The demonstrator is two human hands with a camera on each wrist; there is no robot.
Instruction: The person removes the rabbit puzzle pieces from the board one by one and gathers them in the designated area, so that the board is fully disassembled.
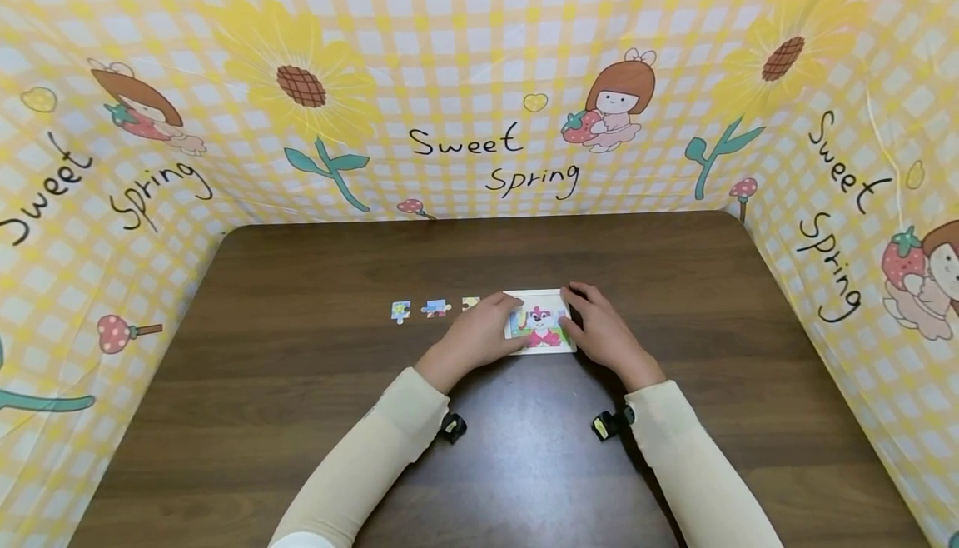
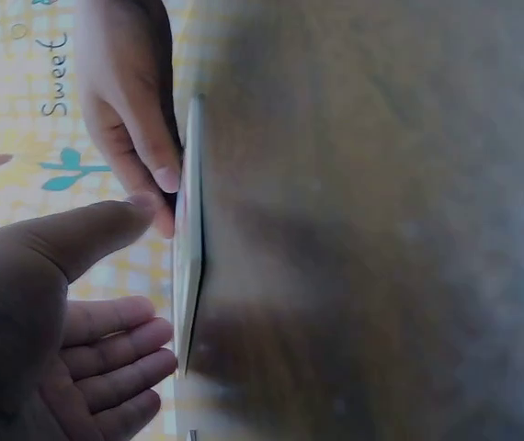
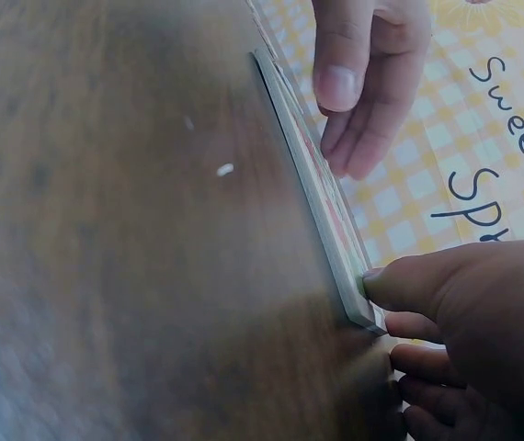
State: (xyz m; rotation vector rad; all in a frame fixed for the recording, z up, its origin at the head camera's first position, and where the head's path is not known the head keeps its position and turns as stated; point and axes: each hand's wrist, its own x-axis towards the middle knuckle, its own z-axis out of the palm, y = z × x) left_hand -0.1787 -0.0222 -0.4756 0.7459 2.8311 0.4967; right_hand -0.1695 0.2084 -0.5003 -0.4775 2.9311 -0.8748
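Observation:
A small framed jigsaw puzzle (image 1: 541, 327) with a pink cartoon animal lies flat on the table. My left hand (image 1: 479, 333) is over its left side, thumb near the lower edge; the left wrist view shows that hand's fingers (image 2: 119, 354) loosely extended, grasping nothing. At the right edge, my right hand (image 1: 605, 330) holds the frame: in the right wrist view its thumb (image 3: 395, 283) rests on a corner of the puzzle (image 3: 322, 202), with the fingers beside the end. Left of the puzzle lie loose jigsaw pieces (image 1: 400, 311), one partly hidden by my left hand.
The brown wooden table (image 1: 315, 415) has rounded far corners. A yellow checked cloth (image 1: 464, 48) with flowers and lettering hangs round its back and sides. Black wrist cameras (image 1: 453, 427) sit under both cuffs.

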